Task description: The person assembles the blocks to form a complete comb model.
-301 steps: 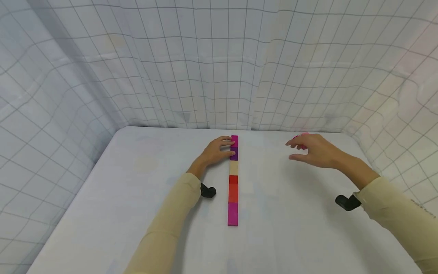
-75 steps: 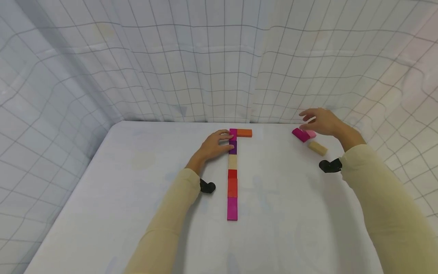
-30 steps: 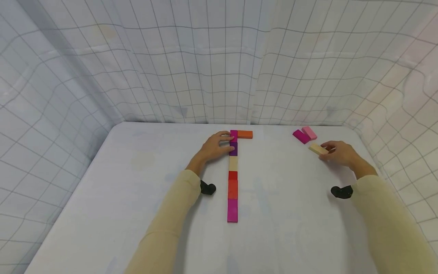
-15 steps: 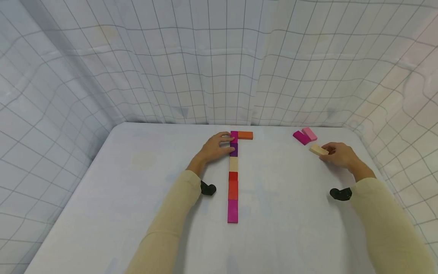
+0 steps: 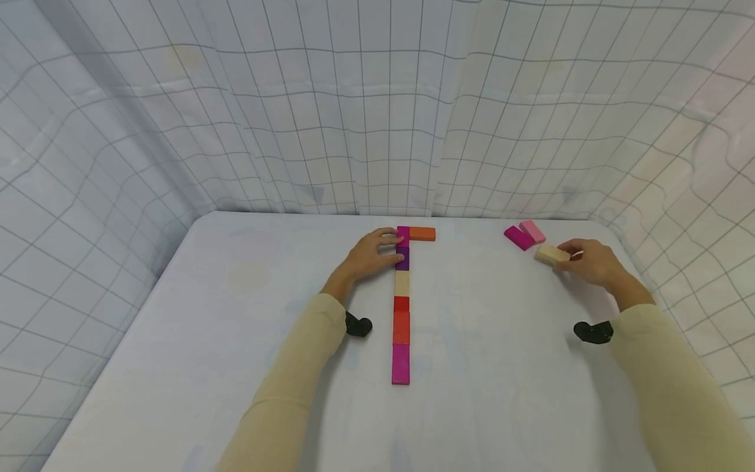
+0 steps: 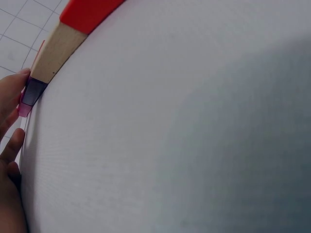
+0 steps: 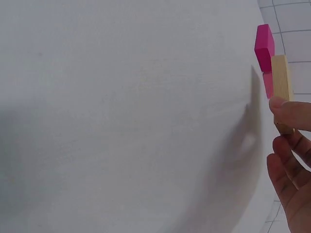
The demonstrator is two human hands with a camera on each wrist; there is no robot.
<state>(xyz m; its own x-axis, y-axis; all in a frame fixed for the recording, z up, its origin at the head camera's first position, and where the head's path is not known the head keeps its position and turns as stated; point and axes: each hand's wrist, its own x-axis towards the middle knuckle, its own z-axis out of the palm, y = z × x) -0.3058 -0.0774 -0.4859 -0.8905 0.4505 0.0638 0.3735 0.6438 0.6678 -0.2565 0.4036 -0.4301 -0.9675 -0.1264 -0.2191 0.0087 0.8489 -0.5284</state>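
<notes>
On the right, my right hand (image 5: 592, 262) pinches a natural wood block (image 5: 552, 255) between thumb and fingers; the right wrist view shows the thumb pressed on the wood block (image 7: 281, 80). My left hand (image 5: 370, 254) rests at the far end of a straight row of blocks, fingertips touching the magenta block (image 5: 404, 235) and the purple block (image 5: 402, 259). Nearer along the row lie a natural wood block (image 5: 402, 283), a red block (image 5: 401, 303), an orange-red block (image 5: 401, 328) and a magenta block (image 5: 400, 364). An orange block (image 5: 423, 234) juts rightward from the far end.
Beyond the right hand, a magenta block (image 5: 518, 238) and a pink block (image 5: 533, 231) lie close together on the white table (image 5: 483, 380). A gridded white curtain (image 5: 389, 118) encloses the back and both sides.
Over ten seconds the orange block came to lie beside the row's far end. The right hand reached the loose wood block, took hold of it and has just raised it slightly. The left hand stayed.
</notes>
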